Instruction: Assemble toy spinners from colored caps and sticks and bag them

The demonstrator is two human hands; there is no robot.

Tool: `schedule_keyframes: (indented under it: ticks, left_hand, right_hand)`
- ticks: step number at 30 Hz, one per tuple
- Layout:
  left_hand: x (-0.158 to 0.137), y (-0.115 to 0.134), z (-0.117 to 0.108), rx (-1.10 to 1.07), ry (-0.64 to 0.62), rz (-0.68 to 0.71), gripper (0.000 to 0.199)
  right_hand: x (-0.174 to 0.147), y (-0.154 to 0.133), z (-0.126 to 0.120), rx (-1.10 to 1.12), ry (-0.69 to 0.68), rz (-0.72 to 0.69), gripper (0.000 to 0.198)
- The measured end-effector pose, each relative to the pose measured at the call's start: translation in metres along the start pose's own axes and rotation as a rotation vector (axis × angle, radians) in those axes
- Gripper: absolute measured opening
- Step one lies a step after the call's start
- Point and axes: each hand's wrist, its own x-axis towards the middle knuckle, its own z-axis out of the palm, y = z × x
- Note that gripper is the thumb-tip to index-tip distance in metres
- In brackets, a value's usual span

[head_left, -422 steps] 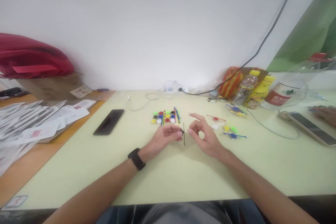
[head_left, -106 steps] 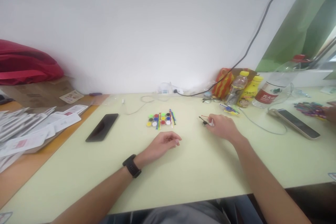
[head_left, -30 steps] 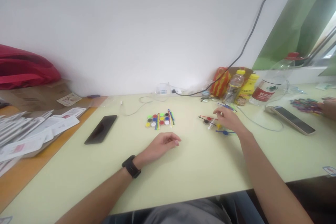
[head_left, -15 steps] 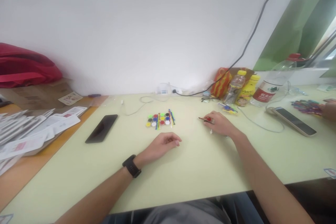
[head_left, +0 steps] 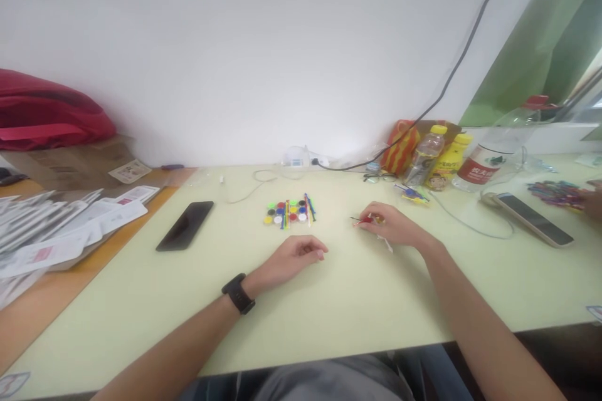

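My left hand (head_left: 301,255) rests on the pale green table, palm side inward. Its fingers curl loosely, a gap shows between thumb and fingers, and nothing is seen in it. To the right, my right hand (head_left: 388,223) is closed around small plastic pieces (head_left: 365,220); a red part and thin black, red and white stick ends poke out. Between and beyond my hands lie rows of coloured plastic discs (head_left: 278,219) in green, blue, yellow, white, red and black. Thin coloured plastic sticks (head_left: 310,207) stand in bundles beside the discs.
A black phone (head_left: 185,225) lies left, near stacked white packets (head_left: 70,225). Beyond my right hand are a blue-and-yellow plastic heap (head_left: 412,195), glasses (head_left: 380,177), drink bottles (head_left: 427,153) and a large bottle (head_left: 484,160). Another phone (head_left: 535,219) and another person's hand (head_left: 593,200) are far right.
My right hand has shifted slightly; the pieces in it have turned, with more red and white showing. My left hand stays where it was. The view has shifted slightly.
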Motion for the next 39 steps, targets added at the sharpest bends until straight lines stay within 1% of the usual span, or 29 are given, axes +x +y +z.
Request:
schedule_keyframes:
  ticks: [4,6,8,11,12,13,15,18,20,23,26,29,32,34,37,39]
  left_hand:
    - [0.001,0.000,0.000,0.000,0.007,0.008,0.030]
    - [0.001,0.001,0.000,-0.001,0.010,0.003,0.029]
    - [0.001,0.002,0.001,-0.001,0.019,0.002,0.029]
    - [0.000,0.004,0.001,-0.008,0.038,0.005,0.029]
    - [0.000,0.004,0.001,-0.013,0.043,0.007,0.030]
    - [0.000,0.004,0.001,-0.018,0.048,0.008,0.030]
    - [0.000,0.004,0.002,-0.019,0.049,0.009,0.030]
    - [0.000,0.004,0.001,-0.008,0.045,0.008,0.030]
    - [0.000,0.004,0.001,0.000,0.037,0.005,0.029]
    - [-0.001,0.005,0.001,0.011,0.036,-0.003,0.028]
    - [0.000,0.003,0.001,-0.001,0.052,-0.001,0.029]
    - [0.000,0.000,0.003,-0.019,0.080,0.012,0.031]
    - [-0.001,-0.004,0.005,0.057,0.136,0.046,0.033]
    - [-0.002,-0.005,0.007,0.131,0.163,0.052,0.038]
    - [-0.004,-0.004,0.009,0.191,0.153,0.025,0.051]
    - [-0.005,-0.003,0.010,0.207,0.145,0.010,0.052]
  right_hand:
    - [-0.001,-0.023,0.003,0.182,-0.096,-0.050,0.030]
    - [-0.001,-0.025,-0.002,0.235,-0.094,-0.048,0.034]
    - [-0.003,-0.016,-0.014,0.197,0.009,-0.024,0.035]
    - [-0.010,0.010,-0.034,0.072,0.253,0.085,0.035]
    - [-0.014,0.020,-0.040,0.033,0.311,0.126,0.035]
    - [-0.019,0.029,-0.045,-0.004,0.317,0.167,0.034]
    - [-0.031,0.042,-0.053,-0.035,0.197,0.231,0.035]
    - [-0.047,0.052,-0.060,0.005,-0.029,0.263,0.042]
    - [-0.053,0.053,-0.062,0.020,-0.105,0.293,0.046]
    - [-0.050,0.051,-0.060,0.004,-0.134,0.303,0.043]
    - [-0.039,0.043,-0.053,0.027,-0.158,0.239,0.039]
    - [-0.027,0.028,-0.042,0.058,-0.190,0.197,0.038]
    - [-0.018,0.009,-0.030,0.121,-0.233,0.146,0.040]
    - [-0.015,-0.004,-0.023,0.198,-0.259,0.113,0.041]
    - [-0.014,-0.017,-0.017,0.279,-0.304,0.062,0.044]
    - [-0.012,-0.018,-0.016,0.273,-0.285,0.038,0.041]
